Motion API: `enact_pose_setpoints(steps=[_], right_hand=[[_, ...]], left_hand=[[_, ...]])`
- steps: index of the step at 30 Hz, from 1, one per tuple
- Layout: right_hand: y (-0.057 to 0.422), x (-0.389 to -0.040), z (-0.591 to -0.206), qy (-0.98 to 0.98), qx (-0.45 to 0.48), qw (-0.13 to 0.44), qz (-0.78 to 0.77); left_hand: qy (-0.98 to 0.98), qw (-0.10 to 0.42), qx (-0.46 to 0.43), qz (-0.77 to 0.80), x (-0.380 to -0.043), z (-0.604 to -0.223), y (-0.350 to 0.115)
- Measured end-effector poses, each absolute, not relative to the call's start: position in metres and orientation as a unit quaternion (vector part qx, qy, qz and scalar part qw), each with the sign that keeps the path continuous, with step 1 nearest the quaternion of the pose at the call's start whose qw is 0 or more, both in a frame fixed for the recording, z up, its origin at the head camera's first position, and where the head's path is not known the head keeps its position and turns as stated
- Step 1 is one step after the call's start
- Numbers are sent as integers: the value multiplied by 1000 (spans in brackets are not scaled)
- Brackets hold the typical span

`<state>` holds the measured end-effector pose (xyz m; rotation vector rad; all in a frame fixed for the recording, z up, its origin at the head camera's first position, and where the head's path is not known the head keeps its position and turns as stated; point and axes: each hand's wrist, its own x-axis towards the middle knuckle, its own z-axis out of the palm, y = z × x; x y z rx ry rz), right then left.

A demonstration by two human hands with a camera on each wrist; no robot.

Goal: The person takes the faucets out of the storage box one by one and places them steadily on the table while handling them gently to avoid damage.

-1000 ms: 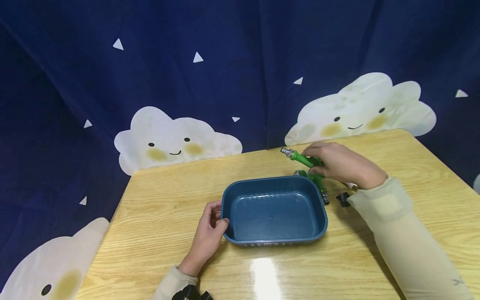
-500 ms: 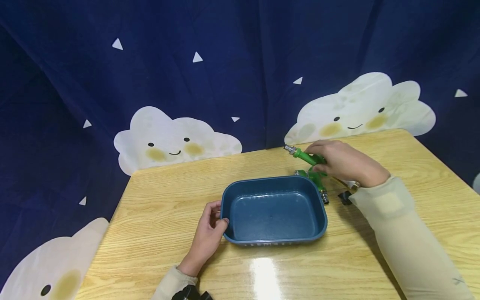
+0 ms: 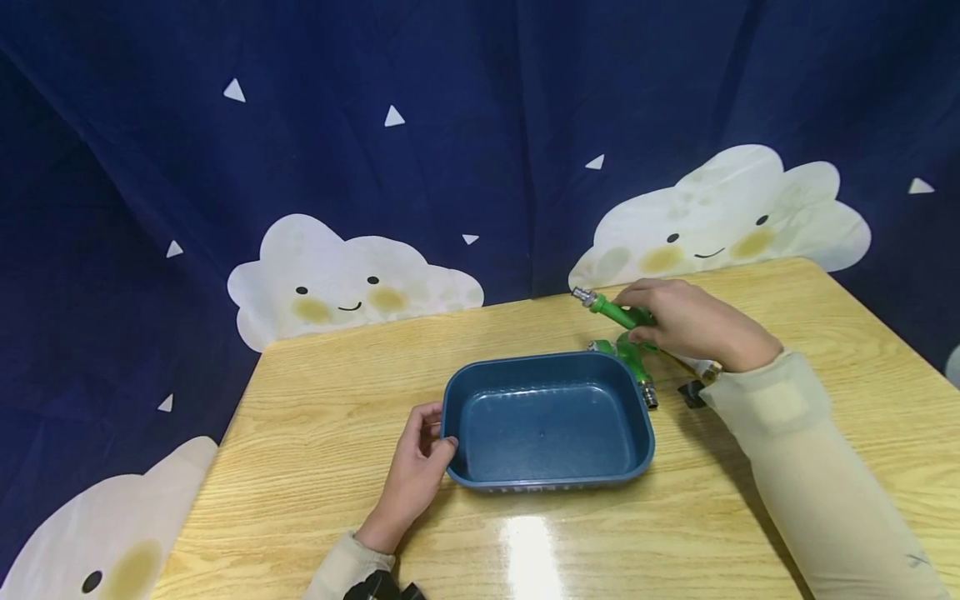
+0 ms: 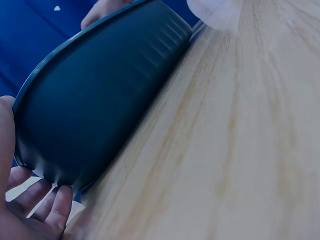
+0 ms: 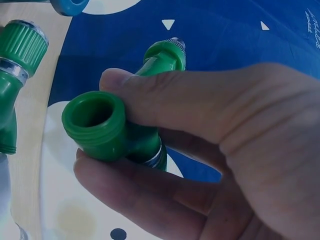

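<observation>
My left hand [image 3: 416,462] grips the left end of a dark blue rectangular tub [image 3: 542,433], thumb over the rim and fingers against the outside wall. Nothing lies in the tub. Above the table, beyond the tub's far right corner, my right hand [image 3: 690,323] pinches a green branched pipe fitting [image 3: 615,313] with a silver metal tip. Its round, threaded open mouth [image 5: 95,122] faces the right wrist camera, between thumb and fingers. Under that hand another green fitting [image 3: 637,367] with metal ends lies against the tub, partly hidden by its rim.
A brass-and-white part [image 3: 707,370] shows below the right wrist, mostly hidden. A black piece [image 3: 692,393] sits by the right cuff. A blue curtain [image 3: 480,150] with cloud prints stands behind the wooden table [image 3: 337,392].
My right hand, with the green fitting, has shifted slightly right and up. More of the brass-and-white part shows. My left hand and the tub stay in place.
</observation>
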<state>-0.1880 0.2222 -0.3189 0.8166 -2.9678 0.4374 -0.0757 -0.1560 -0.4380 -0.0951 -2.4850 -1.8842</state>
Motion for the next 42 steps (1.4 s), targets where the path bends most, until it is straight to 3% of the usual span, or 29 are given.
enact_pose_setpoints(steps=[42], right_hand=[[241, -199, -326, -972, 199, 6, 126]], left_hand=[[-797, 7, -28, -604, -76, -437, -156]])
